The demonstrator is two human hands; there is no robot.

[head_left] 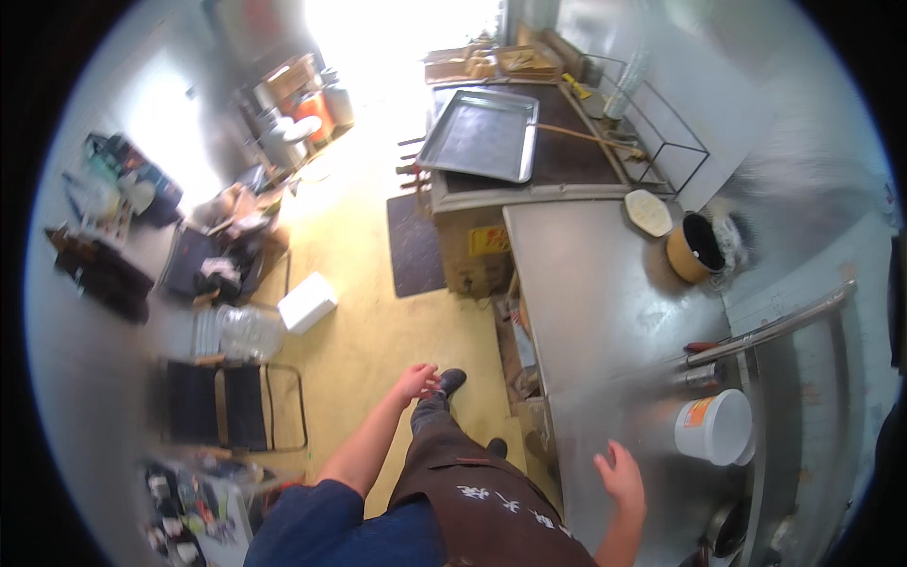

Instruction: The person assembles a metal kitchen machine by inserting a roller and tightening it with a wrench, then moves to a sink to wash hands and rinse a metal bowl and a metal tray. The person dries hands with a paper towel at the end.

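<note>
My left hand [419, 381] hangs in front of my leg above the yellow floor, holding nothing, with its fingers loosely stretched out. Over the near part of the steel counter [605, 312] is my right hand [622, 472]. It is empty, and its thumb and fingers are apart. To the right of that hand, without contact, a white plastic bucket [723, 427] with an orange label stands on the counter. I wear a brown apron [463, 463] with white lettering over a dark blue short-sleeved top.
A large metal tray [484, 132] lies on the dark griddle-like surface [586, 156] ahead. A tan pot [693, 250] and a pale oval lid-like piece [648, 214] sit at the counter's far right. Left are a black folding chair [241, 406], a white box [308, 303] and clutter.
</note>
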